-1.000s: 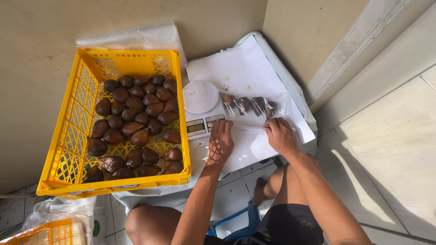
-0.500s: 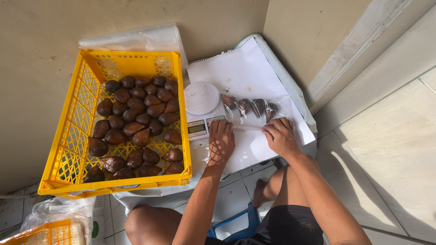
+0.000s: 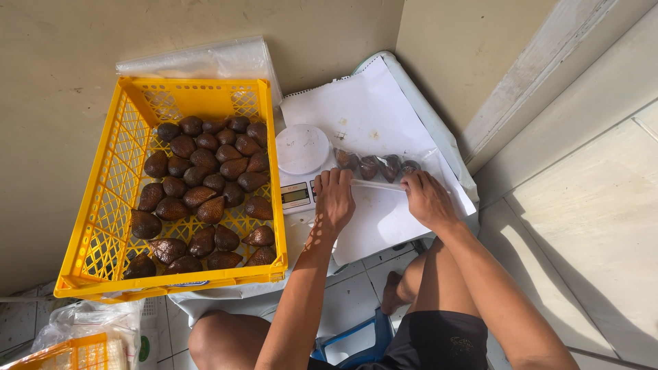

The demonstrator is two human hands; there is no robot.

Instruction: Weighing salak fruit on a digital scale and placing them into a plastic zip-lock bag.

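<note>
A clear plastic bag of brown scaly fruit (image 3: pixel 375 166) lies on white paper (image 3: pixel 363 116) near the bench's far edge. The left hand (image 3: pixel 334 201) and right hand (image 3: pixel 426 199) press its open edge, fingers together. Leftward sit a small white scale (image 3: pixel 300 164) and a yellow plastic crate (image 3: pixel 110 205).

our left hand (image 3: pixel 334 202) and right hand (image 3: pixel 426 199) press a clear bag (image 3: pixel 375 168) of brown fruit, yellow crate (image 3: pixel 110 205) at nine o'clock.
</note>
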